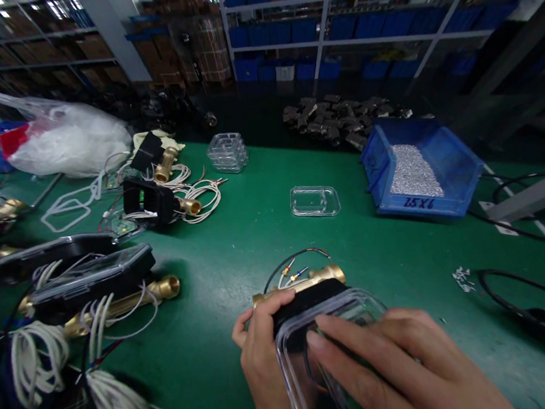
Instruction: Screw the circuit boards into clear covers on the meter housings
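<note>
At the lower middle, my left hand point(267, 356) wraps round the left side of a black housing point(308, 302) mounted on a brass pipe body point(327, 276). A clear plastic cover point(293, 386) lies over the housing. My right hand point(393, 361) rests on the cover with its fingers stretched out, pressing near its middle; its thumb is hidden. Wires with brass and blue fittings point(293, 273) stick out behind the pipe. Another clear cover point(315, 201) lies on the green table further back.
A blue bin point(423, 167) of small metal parts stands at the right, near loose screws point(463, 279) and a black cable point(541, 318). Assembled meters point(94, 277) with coiled wires lie left. Stacked clear covers point(227, 152) and a dark parts pile point(341, 118) are behind.
</note>
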Motion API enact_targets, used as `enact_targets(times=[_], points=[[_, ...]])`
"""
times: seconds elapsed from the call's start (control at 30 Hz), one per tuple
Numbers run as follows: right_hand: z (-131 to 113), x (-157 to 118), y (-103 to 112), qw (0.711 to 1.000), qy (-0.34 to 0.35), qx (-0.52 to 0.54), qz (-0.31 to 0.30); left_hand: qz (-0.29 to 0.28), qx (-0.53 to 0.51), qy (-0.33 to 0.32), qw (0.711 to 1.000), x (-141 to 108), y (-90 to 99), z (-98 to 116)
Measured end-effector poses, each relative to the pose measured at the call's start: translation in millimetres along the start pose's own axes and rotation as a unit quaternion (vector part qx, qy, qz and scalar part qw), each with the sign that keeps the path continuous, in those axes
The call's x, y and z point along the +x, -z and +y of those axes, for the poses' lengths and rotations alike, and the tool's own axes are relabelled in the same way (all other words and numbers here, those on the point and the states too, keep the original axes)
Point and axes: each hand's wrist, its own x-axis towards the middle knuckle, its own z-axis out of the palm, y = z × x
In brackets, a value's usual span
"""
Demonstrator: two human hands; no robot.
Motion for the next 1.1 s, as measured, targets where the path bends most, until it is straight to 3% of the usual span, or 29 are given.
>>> enact_targets(times=[0.1, 0.17, 0.3, 0.37, 0.5, 0.6, 0.73, 0.8, 0.97, 1.03, 1.1], points=[[11, 21, -1, 1.000, 0.001, 0.018, -0.019, -0.051, -0.030, 0.065, 0.996, 16, 3.0, 5], [21, 38, -5, 0.999, -0.008, 0.021, -0.030, -0.097, -0.110, 0.100, 0.984, 30, 9.0, 9], [43, 76, -17, 0.996, 0.005, 0.044, -0.083, -0.197, -0.320, 0.170, 0.911, 53, 29.1, 15], [52, 92, -21, 0.993, 0.010, 0.061, -0.105, -0.212, -0.374, 0.183, 0.884, 61, 36.6, 16], [60, 110, -20, 0.988, 0.008, 0.082, -0.127, -0.174, -0.386, 0.213, 0.881, 72, 37.8, 16], [64, 115, -14, 0.984, 0.002, 0.116, -0.139, -0.198, -0.377, 0.237, 0.873, 80, 34.7, 13], [74, 112, -16, 0.949, -0.026, 0.266, -0.166, -0.208, -0.321, 0.200, 0.902, 90, 33.1, 1], [72, 105, -26, 0.938, -0.070, 0.310, -0.140, -0.211, -0.318, 0.175, 0.908, 91, 31.7, -8], [48, 79, -57, 0.954, -0.171, 0.245, 0.005, -0.221, -0.353, 0.142, 0.898, 76, 27.4, -21], [43, 70, -64, 0.933, -0.237, 0.265, 0.049, -0.205, -0.352, 0.130, 0.904, 64, 25.7, -18], [47, 64, -66, 0.894, -0.331, 0.297, 0.053, -0.167, -0.327, 0.124, 0.922, 50, 22.8, -11]])
